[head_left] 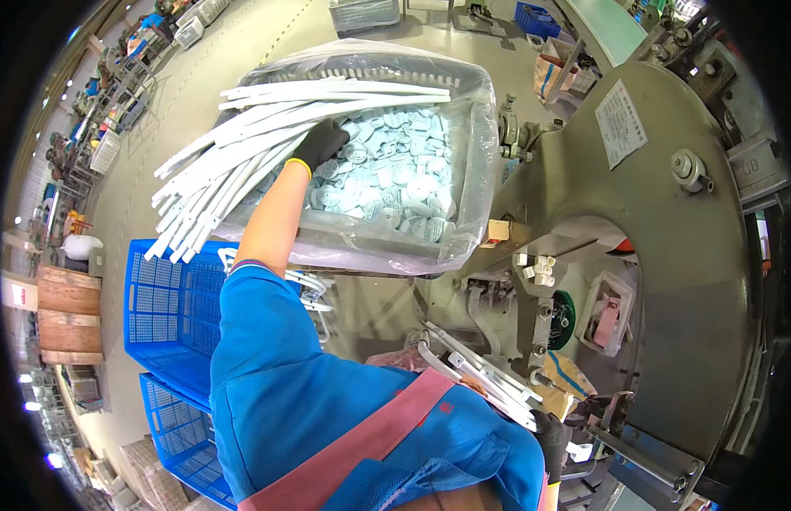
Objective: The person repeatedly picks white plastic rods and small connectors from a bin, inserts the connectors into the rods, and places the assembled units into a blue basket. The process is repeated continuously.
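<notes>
My left hand (321, 145), in a black glove with a yellow cuff, reaches over a plastic-lined bin (474, 162). It touches or hovers just above a heap of small pale, translucent plastic pieces (395, 166), many of them round. Its fingertips point down and are mostly hidden. Beside it, a bundle of long white tubes (242, 153) lies across the bin's left and far side, with ends jutting past the edge. At lower right, my right hand (552, 439), also black-gloved, is partly hidden by my sleeve. It is closed round the ends of several white tubes (485, 379).
A large green-grey machine (668, 196) stands close on my right, with small pale blocks (538, 270) on it. Blue crates (169, 298) are stacked at left. A white tray (607, 313) with a pink item sits behind the machine's opening. Shelves and cartons line the far left.
</notes>
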